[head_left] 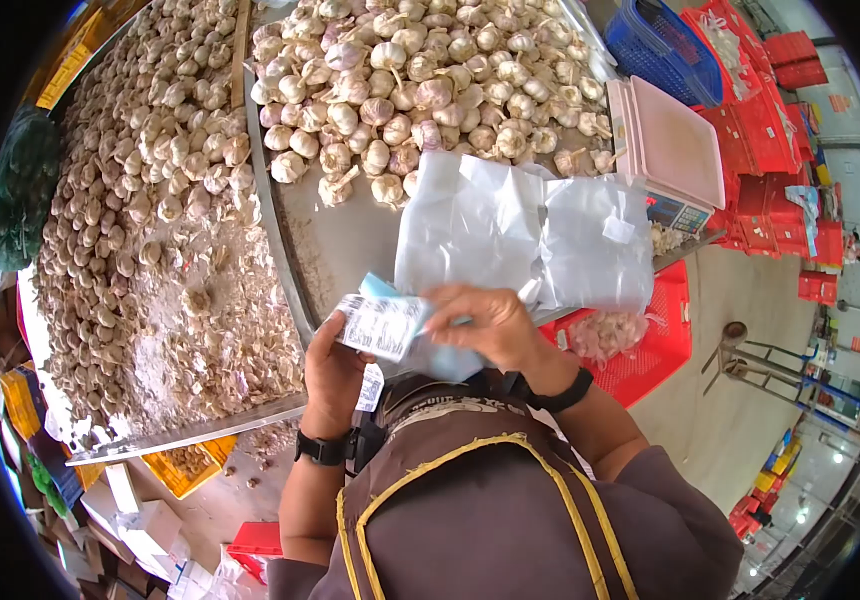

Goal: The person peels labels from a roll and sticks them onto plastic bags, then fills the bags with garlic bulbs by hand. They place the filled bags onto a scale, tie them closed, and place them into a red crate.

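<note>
Printed white labels (pixel 380 326) with pale blue backing are between my two hands, over the table's front edge. My left hand (pixel 333 372) grips them at their left end. At their right end my right hand (pixel 485 325) has its fingers bent, blurred by motion; whether it pinches the labels is unclear. Another label strip (pixel 370 387) hangs below my left hand. Clear plastic bags (pixel 525 230) lie flat on the metal table just beyond my hands. Behind them is a large pile of garlic bulbs (pixel 420 80).
More garlic (pixel 100 235) and loose skins cover the left table section behind a metal divider (pixel 278 215). A scale (pixel 672 150) stands at the right, beside a blue basket (pixel 662 50). A red crate (pixel 650 345) holding bagged garlic sits below the table's right edge.
</note>
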Motion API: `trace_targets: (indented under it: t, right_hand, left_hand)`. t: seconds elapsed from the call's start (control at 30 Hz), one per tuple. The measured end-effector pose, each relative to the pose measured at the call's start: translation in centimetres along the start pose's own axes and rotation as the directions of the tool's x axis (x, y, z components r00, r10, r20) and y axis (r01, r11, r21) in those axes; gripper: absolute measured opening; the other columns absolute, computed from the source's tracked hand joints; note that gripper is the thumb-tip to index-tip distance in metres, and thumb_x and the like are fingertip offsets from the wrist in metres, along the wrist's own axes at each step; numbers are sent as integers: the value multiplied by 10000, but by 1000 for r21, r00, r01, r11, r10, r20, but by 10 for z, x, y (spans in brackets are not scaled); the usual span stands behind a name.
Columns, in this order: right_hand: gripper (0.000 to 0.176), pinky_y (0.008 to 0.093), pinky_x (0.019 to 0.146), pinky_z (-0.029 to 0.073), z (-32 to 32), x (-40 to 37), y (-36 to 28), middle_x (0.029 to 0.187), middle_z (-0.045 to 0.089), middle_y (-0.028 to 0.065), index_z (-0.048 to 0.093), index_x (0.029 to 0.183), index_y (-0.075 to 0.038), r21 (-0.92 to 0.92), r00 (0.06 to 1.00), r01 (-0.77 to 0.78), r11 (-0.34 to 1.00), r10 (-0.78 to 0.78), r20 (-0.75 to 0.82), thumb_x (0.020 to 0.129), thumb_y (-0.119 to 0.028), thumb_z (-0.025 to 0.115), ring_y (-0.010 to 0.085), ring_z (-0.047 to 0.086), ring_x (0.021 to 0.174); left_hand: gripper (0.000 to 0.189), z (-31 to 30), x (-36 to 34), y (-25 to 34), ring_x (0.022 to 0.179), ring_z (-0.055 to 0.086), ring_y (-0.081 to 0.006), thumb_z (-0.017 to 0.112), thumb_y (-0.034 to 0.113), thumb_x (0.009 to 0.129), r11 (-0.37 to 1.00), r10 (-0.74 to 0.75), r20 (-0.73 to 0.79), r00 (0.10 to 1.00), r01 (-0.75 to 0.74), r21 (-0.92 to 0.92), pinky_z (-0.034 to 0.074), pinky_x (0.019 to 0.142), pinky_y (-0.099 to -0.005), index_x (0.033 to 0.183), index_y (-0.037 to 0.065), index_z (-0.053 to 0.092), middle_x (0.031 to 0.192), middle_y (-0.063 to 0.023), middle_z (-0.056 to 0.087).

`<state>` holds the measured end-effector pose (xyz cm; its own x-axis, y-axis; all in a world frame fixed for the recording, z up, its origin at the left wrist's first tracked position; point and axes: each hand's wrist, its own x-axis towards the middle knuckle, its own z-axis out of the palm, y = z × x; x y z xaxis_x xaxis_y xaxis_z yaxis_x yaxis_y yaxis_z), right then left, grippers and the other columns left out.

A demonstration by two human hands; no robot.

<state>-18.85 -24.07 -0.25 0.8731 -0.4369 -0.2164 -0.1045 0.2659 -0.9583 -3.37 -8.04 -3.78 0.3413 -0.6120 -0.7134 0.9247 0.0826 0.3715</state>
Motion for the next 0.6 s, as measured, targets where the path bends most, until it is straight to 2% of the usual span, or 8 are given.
trace_targets:
  t: [0.03, 0.1, 0.17, 0.23, 0.37, 0.43, 0.47, 0.6]
  right_hand:
    - [169, 331, 948, 438, -11, 6, 2, 1155, 609, 80, 689, 963, -18, -111, 991, 102, 989, -110, -72, 794, -10, 697, 143, 554, 1083]
    - [209, 338, 929, 434, -42, 23, 12, 1153, 612, 49, 662, 1038, -60, 306, 934, -57, 950, 158, -319, 832, -92, 677, 107, 538, 1069]
    - [246, 294, 873, 436, -78, 53, 48, 1094, 628, 10, 634, 1092, -81, 383, 802, -68, 921, 279, -528, 856, -147, 656, 88, 561, 970]
    - [235, 272, 748, 460, -97, 83, 78, 977, 649, -24, 642, 1072, -75, 265, 726, -182, 947, 311, -613, 847, -137, 670, 90, 586, 839]
    - [246, 291, 713, 466, -120, 116, 139, 858, 654, -8, 673, 1007, -78, 93, 781, -282, 955, 285, -555, 776, -150, 721, 117, 595, 790]
    - [316, 331, 712, 478, -113, 119, 133, 844, 633, 26, 663, 994, -95, -577, 784, -385, 721, -75, -617, 705, -180, 760, 190, 601, 813]
    - [324, 371, 724, 480, -107, 117, 130, 824, 593, 61, 637, 943, -100, -565, 715, -401, 721, -139, -685, 658, -181, 769, 257, 596, 827]
    - [280, 389, 730, 477, -83, 102, 106, 862, 590, 64, 604, 891, -97, -748, 652, -367, 553, -420, -631, 686, -216, 753, 270, 594, 859]
  left_hand:
    - [289, -8, 1, 0, 731, 614, -156, 505, 287, 925, 1000, -1, 1, 1000, 1, -5, 481, 616, -274, 1045, 38, 588, 866, -50, 656]
    - [219, -23, 6, -2, 633, 563, -118, 532, 266, 917, 992, 123, 66, 990, -121, -37, 437, 532, -246, 992, 68, 590, 745, -13, 616]
    - [186, -19, 6, 0, 592, 531, -120, 548, 259, 913, 991, 120, -27, 992, -121, -53, 424, 530, -259, 944, 79, 582, 663, -5, 556]
    - [187, -19, 4, 1, 589, 522, -127, 547, 259, 916, 991, 132, 26, 991, -131, -32, 411, 530, -260, 938, 76, 577, 658, -5, 541]
    - [183, -17, 2, 0, 592, 496, -124, 530, 253, 926, 987, 157, 14, 987, -157, -20, 404, 542, -259, 914, 74, 565, 657, -1, 522]
    - [172, -15, -1, 1, 593, 492, -116, 519, 243, 933, 989, 150, -5, 989, -150, -16, 405, 545, -252, 922, 77, 562, 663, 3, 520]
    - [161, -15, -3, 1, 594, 488, -109, 507, 233, 940, 989, 145, -24, 989, -145, -15, 405, 548, -244, 931, 80, 558, 669, 8, 517]
    - [167, -22, -5, 4, 603, 500, -113, 505, 237, 942, 988, 150, -14, 989, -150, -31, 413, 556, -249, 928, 79, 558, 670, 4, 523]
